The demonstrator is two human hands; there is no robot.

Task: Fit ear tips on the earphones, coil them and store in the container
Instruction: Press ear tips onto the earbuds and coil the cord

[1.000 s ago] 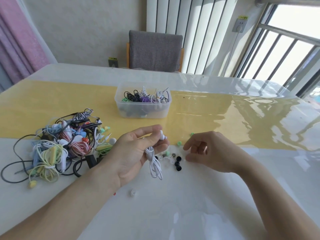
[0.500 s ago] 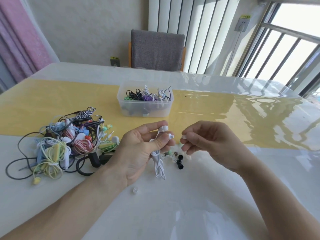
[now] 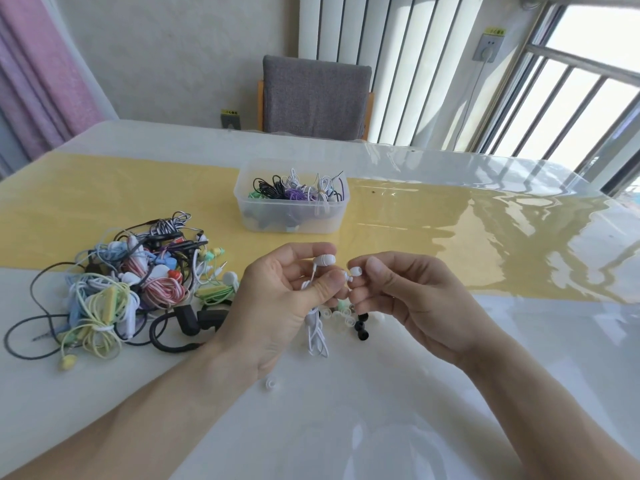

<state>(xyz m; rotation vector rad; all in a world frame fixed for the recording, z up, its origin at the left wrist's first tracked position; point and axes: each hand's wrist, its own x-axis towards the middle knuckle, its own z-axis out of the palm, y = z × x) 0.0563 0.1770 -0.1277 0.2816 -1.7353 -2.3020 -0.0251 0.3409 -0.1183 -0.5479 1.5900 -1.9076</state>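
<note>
The left hand is gripping the white wired earphones; at its 3 o'clock the right hand is pinching a small white ear tip — the clear plastic container sitting at 12 o'clock.

A glossy white table crossed by a yellow runner band mirrors bright daylight. Beyond its far edge stands a grey upholstered chair against a beige wall. White vertical blinds and a barred window fill the right; a pink curtain hangs left.
</note>
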